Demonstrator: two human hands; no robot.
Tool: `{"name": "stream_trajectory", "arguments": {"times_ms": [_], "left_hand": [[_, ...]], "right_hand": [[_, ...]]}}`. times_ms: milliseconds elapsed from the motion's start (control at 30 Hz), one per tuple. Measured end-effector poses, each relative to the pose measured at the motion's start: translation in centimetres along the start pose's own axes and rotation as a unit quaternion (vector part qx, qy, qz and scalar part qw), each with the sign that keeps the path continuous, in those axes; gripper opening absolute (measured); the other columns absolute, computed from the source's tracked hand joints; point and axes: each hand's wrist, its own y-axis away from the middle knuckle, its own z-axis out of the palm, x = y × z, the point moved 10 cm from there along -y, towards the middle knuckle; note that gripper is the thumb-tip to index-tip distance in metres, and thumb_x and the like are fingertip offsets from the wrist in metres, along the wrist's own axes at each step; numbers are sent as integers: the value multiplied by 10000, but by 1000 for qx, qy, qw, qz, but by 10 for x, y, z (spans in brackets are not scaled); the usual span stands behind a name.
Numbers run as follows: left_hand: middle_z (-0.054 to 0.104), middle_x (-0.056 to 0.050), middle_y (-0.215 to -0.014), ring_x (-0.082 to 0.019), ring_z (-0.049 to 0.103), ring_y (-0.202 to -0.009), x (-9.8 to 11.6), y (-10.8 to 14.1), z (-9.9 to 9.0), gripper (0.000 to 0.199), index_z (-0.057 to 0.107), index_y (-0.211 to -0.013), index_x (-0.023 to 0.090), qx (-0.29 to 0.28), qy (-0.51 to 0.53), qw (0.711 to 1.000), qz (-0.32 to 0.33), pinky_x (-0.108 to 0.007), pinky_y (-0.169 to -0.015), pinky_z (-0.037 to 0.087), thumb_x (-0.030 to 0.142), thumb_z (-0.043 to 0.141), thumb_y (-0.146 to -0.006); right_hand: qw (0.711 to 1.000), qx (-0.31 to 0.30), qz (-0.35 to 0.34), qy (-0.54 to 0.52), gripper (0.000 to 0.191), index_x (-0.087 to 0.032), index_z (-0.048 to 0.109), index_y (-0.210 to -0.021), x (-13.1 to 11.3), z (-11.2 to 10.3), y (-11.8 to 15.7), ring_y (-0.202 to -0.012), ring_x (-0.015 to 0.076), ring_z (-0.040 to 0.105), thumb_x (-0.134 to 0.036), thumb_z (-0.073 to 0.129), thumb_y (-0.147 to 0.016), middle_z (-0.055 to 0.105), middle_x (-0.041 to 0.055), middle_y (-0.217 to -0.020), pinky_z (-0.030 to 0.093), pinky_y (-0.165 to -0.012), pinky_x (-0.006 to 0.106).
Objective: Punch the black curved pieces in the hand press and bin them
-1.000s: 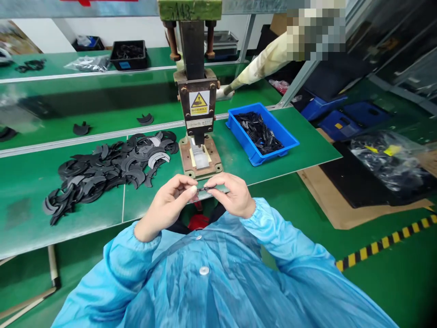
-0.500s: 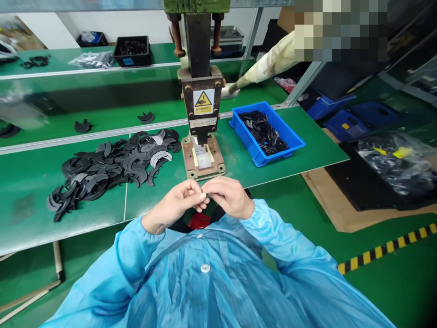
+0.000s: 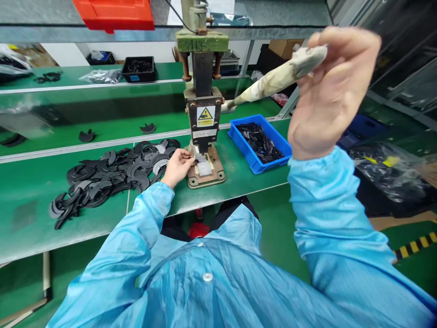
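My left hand [image 3: 179,166] is at the left edge of the press base [image 3: 207,178], its fingertips pinched on a small dark part [image 3: 196,160] under the ram. Most of that part is covered by the fingers, so its shape is unclear. Raised high on the right, my right hand [image 3: 332,89] has its fingers curled over the end of the wrapped press lever [image 3: 276,79]. The hand press [image 3: 204,77] stands upright on the bench, with a yellow warning label on its front. Its ram tip sits just above a light metal plate on the base.
A pile of black curved pieces [image 3: 112,171] spreads left of the press. To its right stands a blue bin [image 3: 251,157] of thin black parts. Behind are a black bin [image 3: 138,75] and bagged pieces. An orange-red bin [image 3: 116,13] hangs over the upper shelf edge.
My hands were together in front of the press. The left has moved forward to the press base; the right has gone up and right onto the lever. The view has tilted up a little.
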Motion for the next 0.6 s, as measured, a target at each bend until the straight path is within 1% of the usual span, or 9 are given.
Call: {"name": "stream_trajectory", "arguments": {"times_ms": [67, 100, 167, 267, 367, 433, 500, 567, 600], "left_hand": [[773, -39, -915, -190, 729, -812, 9, -8, 7, 195, 702, -960, 224, -10, -114, 992, 58, -354, -820, 599, 372, 809, -889], [791, -52, -940, -214, 738, -858, 14, -8, 13, 134, 739, -957, 228, -24, -176, 980, 88, -380, -862, 594, 352, 773, -918], [822, -72, -1007, -263, 750, -985, 25, -4, 24, 115, 790, -962, 236, -62, -276, 949, 142, -427, -963, 576, 327, 719, -962], [837, -85, -1121, -288, 735, -1143, 36, 5, 34, 180, 809, -1001, 236, -109, -338, 915, 194, -460, -1083, 535, 329, 656, -1018], [831, -89, -1167, -276, 728, -1170, 41, 10, 36, 230, 810, -1050, 226, -130, -348, 903, 218, -457, -1109, 520, 346, 615, -1056], [826, -93, -1183, -273, 722, -1182, 41, 11, 35, 242, 810, -1087, 224, -130, -351, 900, 222, -454, -1108, 519, 346, 601, -1066], [824, -95, -1191, -274, 721, -1189, 40, 11, 34, 249, 810, -1102, 226, -126, -355, 900, 217, -458, -1109, 519, 340, 591, -1070], [825, -98, -1191, -273, 723, -1191, 38, 10, 33, 256, 811, -1101, 226, -123, -354, 902, 214, -462, -1113, 519, 344, 585, -1073], [826, -99, -1193, -271, 726, -1192, 38, 10, 33, 260, 810, -1101, 225, -125, -350, 903, 214, -462, -1114, 520, 346, 581, -1076]], "right_hand": [[997, -48, 13, -59, 617, -247, 670, -1235, -9, 25, -19, -1060, 169, 743, -785, 476, -1002, 701, 35, -1143, 653, -971, 374], [994, -76, 17, -81, 601, -215, 678, -1158, -14, 37, -24, -967, 160, 746, -768, 495, -1009, 699, 26, -1041, 656, -933, 373], [989, -107, 11, -100, 485, -178, 655, -984, -22, 53, -25, -766, 127, 699, -657, 597, -1029, 643, -14, -826, 647, -840, 356], [989, -109, 4, -96, 361, -193, 603, -851, -26, 53, -14, -664, 101, 653, -503, 700, -1007, 605, -53, -691, 619, -761, 318], [988, -124, 10, -89, 373, -228, 577, -780, -23, 49, 10, -651, 90, 650, -504, 721, -986, 593, -74, -660, 608, -724, 302], [990, -120, 1, -73, 364, -240, 580, -754, -24, 43, 33, -718, 113, 688, -494, 734, -966, 635, -61, -718, 638, -784, 358], [992, -117, -9, -47, 321, -253, 610, -750, -24, 38, 60, -859, 174, 750, -472, 741, -946, 703, -31, -808, 666, -918, 477], [992, -120, -17, -18, 263, -269, 635, -752, -22, 36, 88, -961, 221, 773, -430, 756, -920, 729, -20, -817, 639, -1060, 583], [992, -121, -24, -7, 237, -275, 638, -751, -21, 36, 101, -966, 225, 774, -403, 759, -909, 724, -26, -784, 618, -1107, 609]]}}
